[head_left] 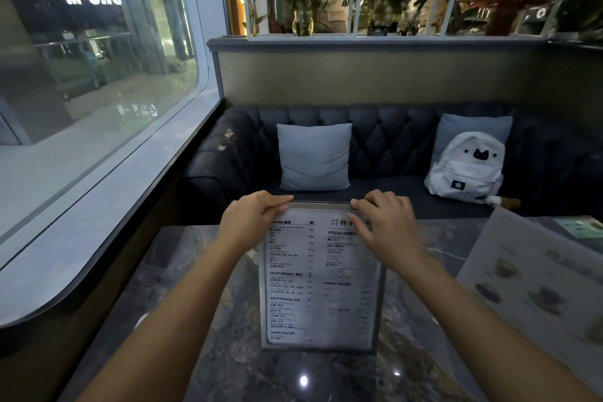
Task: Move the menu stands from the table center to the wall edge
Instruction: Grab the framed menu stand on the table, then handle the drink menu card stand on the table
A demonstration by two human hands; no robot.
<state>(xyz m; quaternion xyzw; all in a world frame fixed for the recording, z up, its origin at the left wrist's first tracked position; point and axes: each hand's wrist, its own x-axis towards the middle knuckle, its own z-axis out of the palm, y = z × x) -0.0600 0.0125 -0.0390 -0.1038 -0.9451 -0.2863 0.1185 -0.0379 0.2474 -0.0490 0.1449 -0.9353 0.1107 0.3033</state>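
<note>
Menu stand (321,277) is standing upright on the tabletop (202,271), roughly mid-table, long axis vertical, printed face pointing back at the person. Base edge is sitting on the dark marble surface; top edge is reaching up near the sofa (391,140) seat line.

Left hand (251,219) is pinching the top left corner, thumb on the front, fingers curled over the rim. Right hand (385,222) is pinching the top right corner, fingers curled over the top edge, thumb lying on the face. Both hands are sitting at the stand's top, the stand hanging below and between the forearms.

Looks: clear frame with a grey border, white sheet, black text in two columns, headings like "FRUIT DRINKS" and "COLD DRINKS". Lower print is blurring out.

Second menu (535,284), with pictures, is showing at the right, well apart. Window ledge (98,206) is running along the left side.
</note>
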